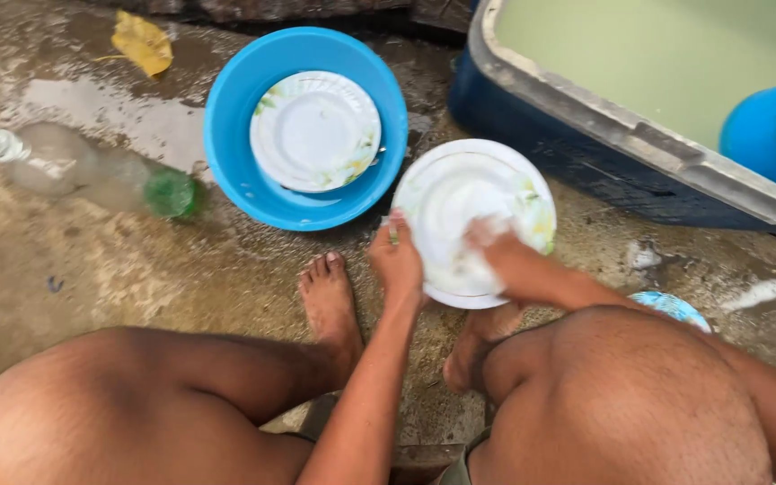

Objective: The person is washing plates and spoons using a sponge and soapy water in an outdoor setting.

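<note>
Your left hand (397,260) grips the near-left rim of the white plate (460,193), held tilted above the wet floor (119,260) between your feet. Right hand (487,235) lies on the plate's face, soapy and blurred; fingers closed on a cloth or not, cannot tell. Judged step: scrubbing, mid-way. Next move likely calls for a steady rim grip while turning the plate. Farther off: second plate (314,130) in the blue basin (235,117); beyond, a water tub (639,135).
</note>
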